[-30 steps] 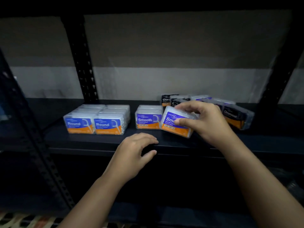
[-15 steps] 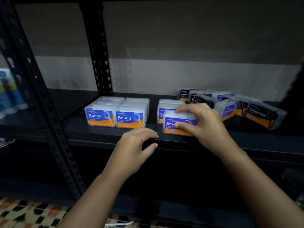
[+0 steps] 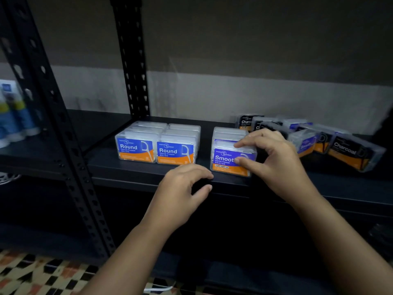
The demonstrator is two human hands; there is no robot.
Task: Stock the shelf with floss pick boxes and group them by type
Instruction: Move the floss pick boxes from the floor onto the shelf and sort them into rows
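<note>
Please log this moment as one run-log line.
right hand: holds Smooth box | left hand: idle at shelf edge | Charcoal boxes: unsorted

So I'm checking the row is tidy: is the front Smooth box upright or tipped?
Upright: the Smooth box stands label forward on the shelf, gripped by the right hand.

The Round boxes (image 3: 156,149) carry blue labels with white lettering over an orange band, under clear whitish lids; the Smooth box (image 3: 230,160) has a purple-blue label, white lettering and an orange base; the Charcoal boxes (image 3: 348,151) show black labels, white lettering and orange bottoms; the shelf (image 3: 148,173) and its perforated uprights (image 3: 131,56) are black; the floor (image 3: 42,271) is checkered in black, cream and reddish orange; the wall (image 3: 234,96) is grey above a paler band
</note>
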